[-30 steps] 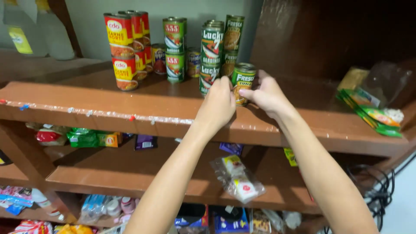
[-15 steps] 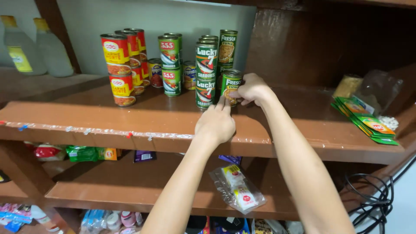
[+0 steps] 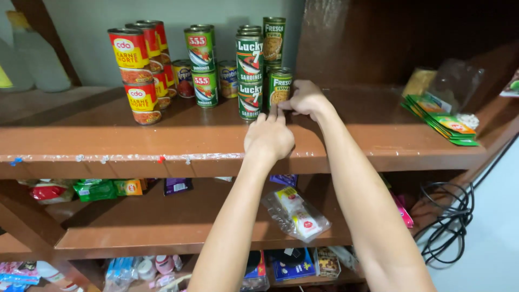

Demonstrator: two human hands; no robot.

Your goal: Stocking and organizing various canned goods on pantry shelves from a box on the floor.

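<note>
Right hand [image 3: 305,100]: fingers closed round cylindrical green can [image 3: 279,89] | Left hand [image 3: 268,138]: fingertips apparently touching can's base, grip unclear | Left of grip: stacked glossy sardine cans [image 3: 249,75] | Below: brown wooden shelf [image 3: 108,143]

Stacked tins [image 3: 201,67] and green sachets [image 3: 440,120] are carried on a brown wooden shelf [image 3: 162,138]; packets [image 3: 102,188] are seen on the lower board [image 3: 178,227].

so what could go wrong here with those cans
1. The right hand is on a small green can close beside a two-high stack of green cans; a sideways nudge could topple that stack.
2. The left hand hovers by the stack's foot, so a slip could knock the bottom can.
3. The red cans are stacked too, so a falling can might hit them.
</note>
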